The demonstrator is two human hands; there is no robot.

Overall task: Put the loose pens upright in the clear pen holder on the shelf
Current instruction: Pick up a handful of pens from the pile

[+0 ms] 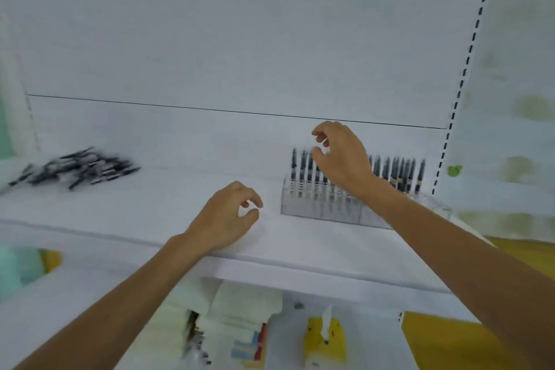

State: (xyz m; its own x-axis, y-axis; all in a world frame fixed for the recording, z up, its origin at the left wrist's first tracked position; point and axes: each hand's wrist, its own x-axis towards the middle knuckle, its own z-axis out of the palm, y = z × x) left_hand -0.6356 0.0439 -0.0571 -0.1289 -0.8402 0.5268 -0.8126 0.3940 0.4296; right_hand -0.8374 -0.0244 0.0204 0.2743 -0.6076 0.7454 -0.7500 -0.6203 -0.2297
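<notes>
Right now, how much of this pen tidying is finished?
Well along, not finished. A row of dark pens already stands upright in the clear plastic pen holder on the white shelf. Nothing is in hand: the right hand hovers open over the row, and the left hand is empty too. A heap of loose dark pens remains at the left.

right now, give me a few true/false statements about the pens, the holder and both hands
1. A pile of loose pens lies at the shelf's left end. True.
2. The clear pen holder is empty. False: many pens stand upright in it.
3. The right hand is above the holder. True.
4. The left hand grips a pen. False: no pen shows in it.
5. The holder lies tipped over. False: it stands on the shelf.
</notes>
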